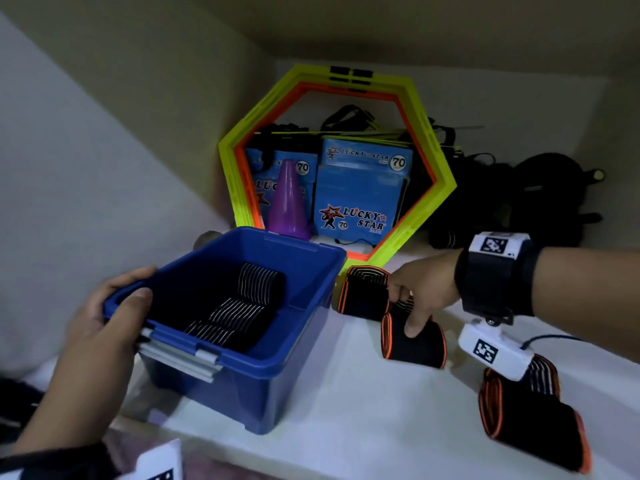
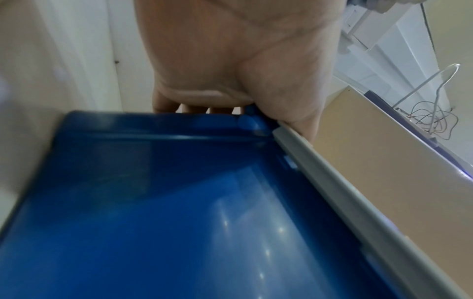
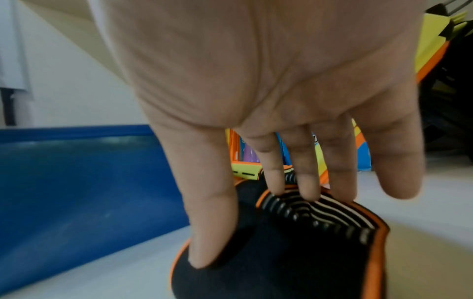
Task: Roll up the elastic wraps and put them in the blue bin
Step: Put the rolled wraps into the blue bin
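Three rolled wraps (image 1: 239,306) inside blue bin (image 1: 304,344); three orange-edged remain beside it. My left hand (image 1: 104,327) grips its rim; right hand (image 1: 424,292) pinches nearest roll (image 1: 415,344).

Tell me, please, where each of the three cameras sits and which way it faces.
Head: worn on the head, looking forward and down into a shelf; left hand on the blue bin, right hand on an orange-edged wrap.
Left wrist: along the palm at the bin's outer wall.
Right wrist: along the palm at that wrap.
Shared: all three show the bin; head and right wrist share the wrap.
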A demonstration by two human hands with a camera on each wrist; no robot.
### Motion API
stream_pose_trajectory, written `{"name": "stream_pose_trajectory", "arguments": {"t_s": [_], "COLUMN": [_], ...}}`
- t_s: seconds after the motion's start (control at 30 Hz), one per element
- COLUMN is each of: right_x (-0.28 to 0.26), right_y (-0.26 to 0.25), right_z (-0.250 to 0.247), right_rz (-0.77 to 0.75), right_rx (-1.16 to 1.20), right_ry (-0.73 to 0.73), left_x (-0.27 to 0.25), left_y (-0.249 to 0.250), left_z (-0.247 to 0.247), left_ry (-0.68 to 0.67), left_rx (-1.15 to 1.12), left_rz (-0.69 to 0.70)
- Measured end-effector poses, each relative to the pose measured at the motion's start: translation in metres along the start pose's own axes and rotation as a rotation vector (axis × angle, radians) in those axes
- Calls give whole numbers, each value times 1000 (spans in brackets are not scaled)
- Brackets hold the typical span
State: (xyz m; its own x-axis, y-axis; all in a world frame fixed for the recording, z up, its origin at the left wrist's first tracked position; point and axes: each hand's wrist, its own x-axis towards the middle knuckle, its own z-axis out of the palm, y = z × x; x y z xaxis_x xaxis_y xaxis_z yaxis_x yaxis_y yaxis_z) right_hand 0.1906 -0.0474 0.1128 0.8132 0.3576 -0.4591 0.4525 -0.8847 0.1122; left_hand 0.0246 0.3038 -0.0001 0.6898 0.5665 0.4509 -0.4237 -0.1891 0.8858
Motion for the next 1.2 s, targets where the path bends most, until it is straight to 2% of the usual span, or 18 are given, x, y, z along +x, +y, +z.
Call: {"name": "stream_pose_trajectory", "arguments": {"t_s": [0.33, 0.53, 0.67, 0.83, 0.97, 1.07, 1.2], "right_x": [4, 3, -1, -21, -51, -67, -63], "right_y": [10, 4, 4, 3, -5, -27, -74], "right_z": [35, 40, 34, -3, -50, -81, -108], "right_rz": [-173, -194, -204, -222, -308, -387, -479], "right_rx": [76, 27, 17, 3, 97, 170, 244], "right_ry": [93, 171, 165, 188, 127, 145, 169], "left_x": [0, 0, -3, -4, -5, -6, -6], "left_y": [4, 9, 13, 15, 16, 15, 15], "left_z": [4, 6, 5, 7, 7, 8, 8], "left_ry": [17, 23, 9, 9, 13, 30, 25], "left_rx": [30, 1, 7, -13, -38, -39, -39], "left_rz": [14, -23, -28, -16, -32, -32, -28]}}
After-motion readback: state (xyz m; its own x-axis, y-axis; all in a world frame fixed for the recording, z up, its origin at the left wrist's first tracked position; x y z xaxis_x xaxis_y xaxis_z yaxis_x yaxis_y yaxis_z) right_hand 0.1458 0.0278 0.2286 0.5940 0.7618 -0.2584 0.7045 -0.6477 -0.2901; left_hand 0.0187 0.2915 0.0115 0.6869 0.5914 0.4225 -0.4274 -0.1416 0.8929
